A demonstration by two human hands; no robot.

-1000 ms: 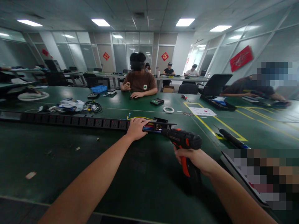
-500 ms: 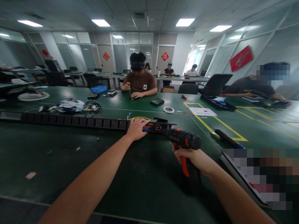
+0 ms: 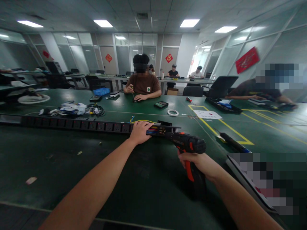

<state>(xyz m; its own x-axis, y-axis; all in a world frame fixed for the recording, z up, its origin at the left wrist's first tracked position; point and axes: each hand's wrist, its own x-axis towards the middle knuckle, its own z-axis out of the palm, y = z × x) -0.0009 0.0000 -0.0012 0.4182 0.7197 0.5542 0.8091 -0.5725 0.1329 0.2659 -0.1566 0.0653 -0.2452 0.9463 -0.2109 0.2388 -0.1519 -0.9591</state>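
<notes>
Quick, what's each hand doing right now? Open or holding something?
Left hand: laid over the black power strip; how tight its grip is can't be told.
Right hand: closed, holding the drill.

It's fairly dim in here, a cool greenish gloom even with the ceiling panels [image 3: 103, 23] burning nearly white and mirrored in the glass wall [image 3: 271, 44] on the right. A far opening [image 3: 200, 59] glows brighter still. I see pale glare on the right of the table [image 3: 283, 143], and soft shadow beneath the drill [image 3: 189, 143]. The person [image 3: 248, 88] at far right looks smeared and stretched, the head hidden by blocky mosaic.
</notes>
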